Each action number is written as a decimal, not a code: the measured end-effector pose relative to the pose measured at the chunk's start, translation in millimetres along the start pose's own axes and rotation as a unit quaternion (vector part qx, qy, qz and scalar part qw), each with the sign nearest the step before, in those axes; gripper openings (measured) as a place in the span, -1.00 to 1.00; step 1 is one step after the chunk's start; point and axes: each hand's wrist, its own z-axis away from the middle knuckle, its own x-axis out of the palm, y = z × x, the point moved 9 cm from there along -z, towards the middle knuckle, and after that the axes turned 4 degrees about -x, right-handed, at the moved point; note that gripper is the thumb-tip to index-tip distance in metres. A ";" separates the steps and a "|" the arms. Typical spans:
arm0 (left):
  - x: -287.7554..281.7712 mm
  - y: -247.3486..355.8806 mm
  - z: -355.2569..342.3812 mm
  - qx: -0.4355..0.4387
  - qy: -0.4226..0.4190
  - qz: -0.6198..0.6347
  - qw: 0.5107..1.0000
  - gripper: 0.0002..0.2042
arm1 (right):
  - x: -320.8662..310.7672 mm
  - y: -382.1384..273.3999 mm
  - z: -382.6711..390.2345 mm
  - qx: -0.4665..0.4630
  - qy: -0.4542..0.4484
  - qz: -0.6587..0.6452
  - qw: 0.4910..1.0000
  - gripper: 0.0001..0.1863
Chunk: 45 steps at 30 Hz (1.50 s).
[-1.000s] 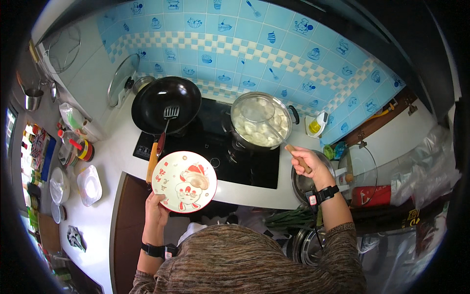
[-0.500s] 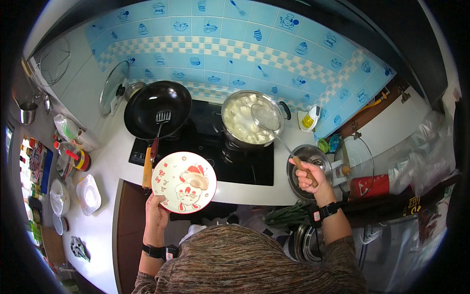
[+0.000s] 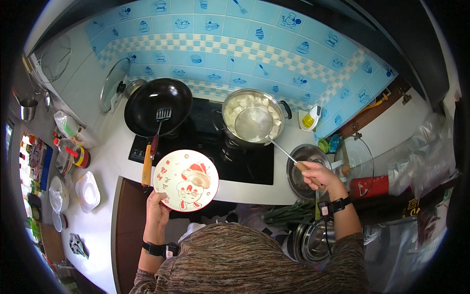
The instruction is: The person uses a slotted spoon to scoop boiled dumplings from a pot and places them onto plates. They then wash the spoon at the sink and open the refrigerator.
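My left hand [image 3: 157,206] grips a white plate [image 3: 186,181] with a red rim and a cartoon animal pattern, held over the counter's front edge. My right hand [image 3: 317,175] is closed on the wooden handle of a metal mesh skimmer [image 3: 254,122], whose round head sits inside the steel pot [image 3: 277,132] among pale pieces in cloudy liquid, probably food. Left of the pot, a black wok [image 3: 139,115] holds a slotted spatula [image 3: 163,114] with its handle hanging toward me. A steel bowl [image 3: 299,188] lies beneath my right hand.
The black hob [image 3: 230,169] is set in a white counter. At left are bottles [image 3: 81,155], a white tray [image 3: 87,192] and bowls [image 3: 58,192]. At right stand an oil jug [image 3: 310,118], an upright glass lid [image 3: 357,152] and plastic bags [image 3: 421,161]. Blue tiles line the wall.
The skimmer's head has dropped lower and nearer me within the pot. My right hand has moved down and to the right. The plate in my left hand is nearly unmoved.
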 end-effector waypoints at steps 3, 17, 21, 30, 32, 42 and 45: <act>-2.3 1.0 0.7 0.005 0.001 0.005 1.000 -0.56 | 7.0 -4.4 -17.8 -0.008 0.004 0.051 0.999 -0.53; -16.0 7.1 9.5 0.020 0.027 0.011 0.999 -0.56 | 0.3 -19.8 -84.5 -0.013 -0.008 -0.121 0.993 -0.63; -17.0 7.9 8.3 0.022 0.030 0.016 0.999 -0.55 | -11.3 -7.0 -82.1 -0.014 -0.026 -0.205 0.978 -0.66; -0.7 6.1 3.3 0.007 0.012 0.017 1.000 -0.52 | 11.2 33.4 -28.1 -0.012 -0.096 -0.373 0.923 -0.63; 6.9 6.2 1.5 0.008 -0.013 0.023 1.000 -0.52 | 12.7 36.4 -14.9 -0.016 -0.030 -0.272 0.962 -0.61; 11.0 4.4 -13.1 -0.009 -0.024 -0.017 1.000 -0.53 | 24.1 12.2 10.7 -0.168 0.223 0.155 0.948 -0.36; 11.9 6.4 -15.8 -0.005 -0.024 -0.009 1.000 -0.51 | 25.8 -8.1 20.2 -0.269 0.305 0.308 0.860 -0.36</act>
